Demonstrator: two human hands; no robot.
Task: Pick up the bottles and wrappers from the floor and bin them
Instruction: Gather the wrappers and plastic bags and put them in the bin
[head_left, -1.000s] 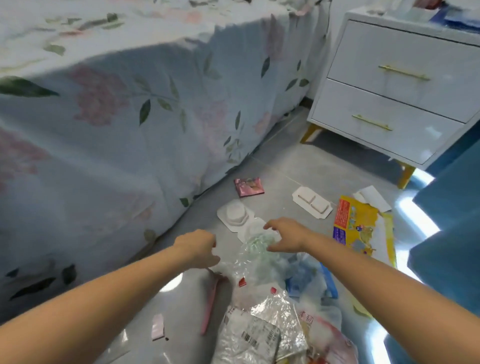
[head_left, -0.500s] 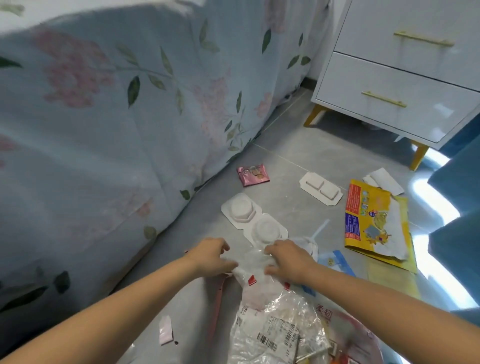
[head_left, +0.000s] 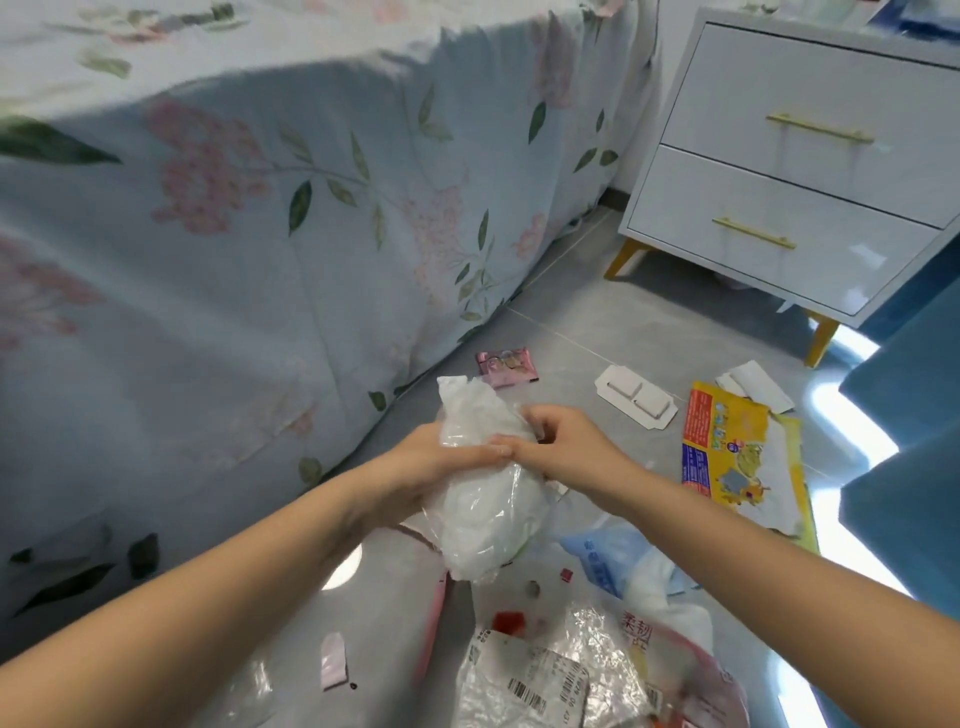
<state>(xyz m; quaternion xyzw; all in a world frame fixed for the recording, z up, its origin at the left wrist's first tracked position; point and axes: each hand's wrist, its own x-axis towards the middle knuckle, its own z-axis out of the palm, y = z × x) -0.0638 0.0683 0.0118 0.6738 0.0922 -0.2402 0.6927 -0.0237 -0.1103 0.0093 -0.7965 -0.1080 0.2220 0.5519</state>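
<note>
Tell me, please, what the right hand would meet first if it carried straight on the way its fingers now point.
The right hand points left, into the clear plastic bundle it already pinches, so it would meet that first. The left hand grips the bundle's far side and would likely come next, though depth is hard to judge.

Two bare forearms enter from the lower frame edge, one per side. No sleeves, gloves, watch or jewellery visible. Left hand (head_left: 431, 467) and right hand (head_left: 563, 447): fingernails short, unpainted where visible
</note>
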